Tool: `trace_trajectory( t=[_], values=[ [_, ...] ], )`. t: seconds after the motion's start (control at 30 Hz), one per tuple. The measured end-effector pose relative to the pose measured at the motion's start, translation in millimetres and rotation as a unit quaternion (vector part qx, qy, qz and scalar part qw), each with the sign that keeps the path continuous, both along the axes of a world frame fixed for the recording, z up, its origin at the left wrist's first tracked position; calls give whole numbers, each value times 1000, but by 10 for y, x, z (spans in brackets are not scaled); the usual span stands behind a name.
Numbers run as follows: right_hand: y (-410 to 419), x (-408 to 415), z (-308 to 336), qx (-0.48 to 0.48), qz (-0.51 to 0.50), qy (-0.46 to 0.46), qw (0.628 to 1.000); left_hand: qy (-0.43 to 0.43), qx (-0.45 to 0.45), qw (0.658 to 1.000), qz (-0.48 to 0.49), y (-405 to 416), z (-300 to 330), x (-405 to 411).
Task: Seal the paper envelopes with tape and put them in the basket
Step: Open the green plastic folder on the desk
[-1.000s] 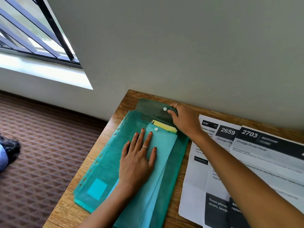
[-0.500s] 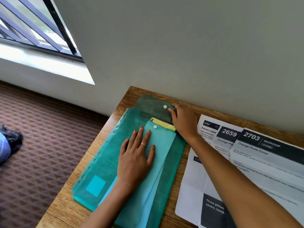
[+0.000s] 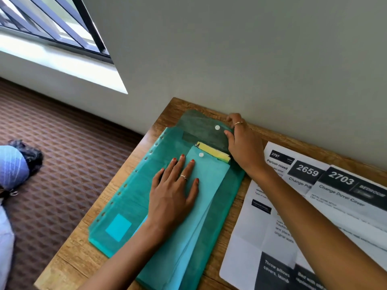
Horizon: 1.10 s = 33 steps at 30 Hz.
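A stack of green translucent plastic envelopes (image 3: pixel 134 197) lies on the wooden table (image 3: pixel 79 262). On top sits a lighter teal envelope (image 3: pixel 207 185) with a white snap button, and yellow paper (image 3: pixel 211 152) sticks out of its far end. My left hand (image 3: pixel 173 195) lies flat on the teal envelope, fingers spread. My right hand (image 3: pixel 243 143) grips the edge of the dark green flap (image 3: pixel 201 128), which lies folded back toward the wall. No tape or basket is in view.
Printed sheets (image 3: pixel 310 208) with black headers and numbers lie to the right of the envelopes, under my right forearm. The wall runs right behind the table. Patterned carpet (image 3: pixel 62 160) and a window are on the left, with blue cloth (image 3: pixel 12 164) on the floor.
My right hand has shifted along the flap's edge toward the wall and now pinches it. The left hand stays pressed on the teal envelope. The camera has moved closer.
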State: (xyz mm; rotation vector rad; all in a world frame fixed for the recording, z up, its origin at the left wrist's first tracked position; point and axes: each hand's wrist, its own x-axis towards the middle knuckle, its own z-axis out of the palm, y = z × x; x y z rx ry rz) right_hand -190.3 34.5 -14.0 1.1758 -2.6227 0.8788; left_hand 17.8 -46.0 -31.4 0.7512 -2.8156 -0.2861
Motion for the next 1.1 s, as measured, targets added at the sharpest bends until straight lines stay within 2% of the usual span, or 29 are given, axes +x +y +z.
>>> trace_trajectory(
  t=[0.07, 0.17, 0.27, 0.33, 0.4, 0.5, 0.63, 0.87, 1.1],
  values=[
    [12, 0, 33, 27, 25, 38, 999, -3, -34, 999, 13, -28, 31, -115],
    [8, 4, 50, 98, 59, 154, 981, -11, -81, 996, 39, -131, 107, -368],
    [-3, 31, 139, 157, 139, 232, 950, -12, -65, 997, 43, -230, 52, -492],
    [2, 57, 208, 209, 184, 202, 939, -4, -35, 999, 32, -258, -15, -487],
    [37, 64, 229, 229, 188, 120, 948, -3, -15, 1000, 22, -279, -56, -481],
    [47, 107, 245, 216, 147, -12, 965, -6, 3, 1000, 14, -304, -80, -499],
    [2, 225, 282, 219, 74, -119, 966, 13, 4, 1000, 18, -285, -67, -483],
    [-16, 267, 295, 241, 55, -219, 944, 45, -2, 998, 35, -251, -71, -500],
    [-100, 310, 293, 208, 20, -194, 959, 86, 5, 996, 22, -330, -115, -478]
  ],
)
